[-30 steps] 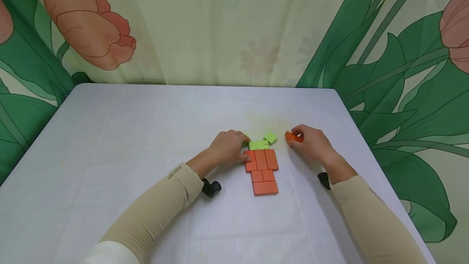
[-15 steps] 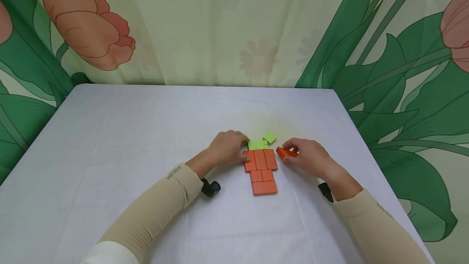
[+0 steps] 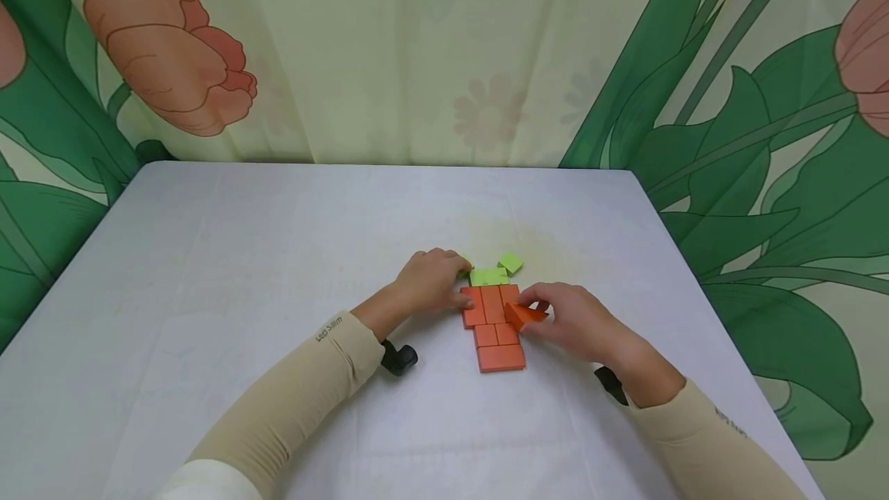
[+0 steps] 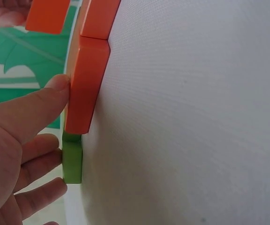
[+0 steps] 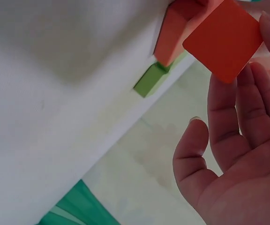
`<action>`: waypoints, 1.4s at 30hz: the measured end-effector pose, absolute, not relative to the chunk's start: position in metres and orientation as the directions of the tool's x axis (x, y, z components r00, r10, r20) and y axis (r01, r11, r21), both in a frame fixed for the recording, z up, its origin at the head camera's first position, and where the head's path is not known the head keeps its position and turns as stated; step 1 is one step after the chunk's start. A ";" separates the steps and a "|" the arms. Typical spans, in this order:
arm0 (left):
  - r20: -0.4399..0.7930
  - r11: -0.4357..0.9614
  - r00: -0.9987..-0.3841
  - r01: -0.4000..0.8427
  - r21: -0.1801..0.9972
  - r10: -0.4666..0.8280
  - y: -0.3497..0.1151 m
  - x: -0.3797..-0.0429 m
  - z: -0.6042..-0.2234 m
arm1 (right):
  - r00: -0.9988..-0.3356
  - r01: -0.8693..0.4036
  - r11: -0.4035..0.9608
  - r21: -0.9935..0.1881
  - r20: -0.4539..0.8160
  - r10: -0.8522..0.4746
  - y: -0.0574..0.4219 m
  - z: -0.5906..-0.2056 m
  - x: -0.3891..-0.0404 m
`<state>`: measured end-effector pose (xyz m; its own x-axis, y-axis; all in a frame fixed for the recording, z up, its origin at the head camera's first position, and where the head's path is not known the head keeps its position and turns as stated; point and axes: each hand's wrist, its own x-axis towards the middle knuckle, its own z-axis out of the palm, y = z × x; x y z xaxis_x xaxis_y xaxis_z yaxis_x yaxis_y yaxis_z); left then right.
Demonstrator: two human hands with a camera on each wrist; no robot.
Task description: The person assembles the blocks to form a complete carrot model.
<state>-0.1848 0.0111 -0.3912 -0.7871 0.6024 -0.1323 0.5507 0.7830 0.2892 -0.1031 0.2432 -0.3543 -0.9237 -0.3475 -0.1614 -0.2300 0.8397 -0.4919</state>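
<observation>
Flat orange blocks (image 3: 492,304) lie fitted together on the white table, with a green block (image 3: 489,277) along their far end. My left hand (image 3: 430,280) rests at their left side. In the left wrist view its thumb touches the edge of an orange block (image 4: 84,86), and its fingertips meet a green block (image 4: 72,161). My right hand (image 3: 572,319) pinches another orange block (image 3: 524,315), tilted and overlapping the right side of the layout. The right wrist view shows this block's square face (image 5: 224,41) between thumb and fingers.
Another green block (image 3: 511,262) sits turned at an angle by the layout's far right corner. The white-covered table (image 3: 243,253) ends at a printed cloth backdrop (image 3: 389,60) with flowers and leaves. A dark wrist camera (image 3: 400,359) hangs under the left wrist.
My right hand has carried its orange block left and nearer to me, from right of the green blocks to over the layout's right side. The left hand has stayed in place.
</observation>
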 end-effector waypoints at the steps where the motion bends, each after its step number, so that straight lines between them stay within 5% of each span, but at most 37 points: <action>1: -0.133 0.783 -0.787 0.551 0.289 0.603 0.011 -0.185 -0.391 | -0.921 -0.234 0.833 -0.501 -0.160 -0.355 0.242 -0.354 -0.101; 24: -0.121 0.776 -0.781 0.565 0.281 0.613 0.011 -0.185 -0.392 | -0.831 -0.378 0.724 -0.577 -0.132 -0.540 0.227 -0.364 -0.069; 42: -0.129 0.779 -0.783 0.559 0.285 0.609 0.011 -0.186 -0.392 | -0.778 -0.493 0.701 -0.515 -0.100 -0.620 0.225 -0.376 -0.062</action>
<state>-0.1857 0.0106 -0.3915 -0.7830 0.6086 -0.1288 0.5587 0.7790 0.2847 -0.0617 0.2246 -0.3757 -0.7780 -0.6203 -0.0996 -0.4930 0.7010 -0.5153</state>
